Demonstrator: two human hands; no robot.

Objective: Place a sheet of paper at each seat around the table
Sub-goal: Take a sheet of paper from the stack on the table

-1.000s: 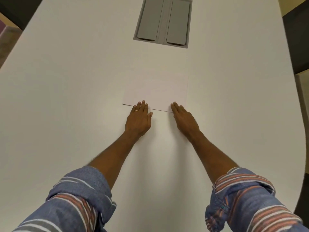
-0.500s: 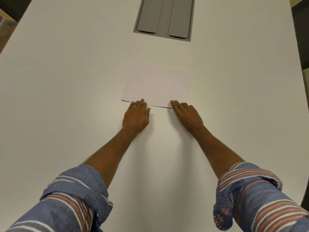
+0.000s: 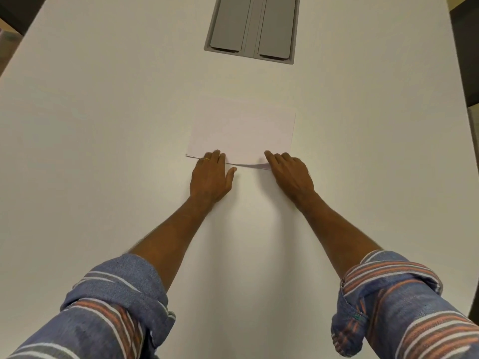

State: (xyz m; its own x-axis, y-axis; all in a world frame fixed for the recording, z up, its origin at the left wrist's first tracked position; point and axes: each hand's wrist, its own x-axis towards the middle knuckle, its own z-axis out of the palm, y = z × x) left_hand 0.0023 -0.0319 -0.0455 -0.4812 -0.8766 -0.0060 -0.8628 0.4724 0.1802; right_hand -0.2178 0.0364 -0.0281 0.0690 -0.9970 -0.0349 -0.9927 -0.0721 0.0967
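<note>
The near edge of the paper [image 3: 242, 133], flat on the table [image 3: 103, 125] a moment ago, is now lifted at the right hand [image 3: 290, 174], both hands' fingers pressed together on it, the left hand [image 3: 210, 177] flat, suggesting a sheet is being peeled off.

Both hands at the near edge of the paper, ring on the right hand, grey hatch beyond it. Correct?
Not quite. The head view shows the ring on the left hand, not the right hand. Both hands are at the paper's near edge, with the grey hatch beyond.
</note>
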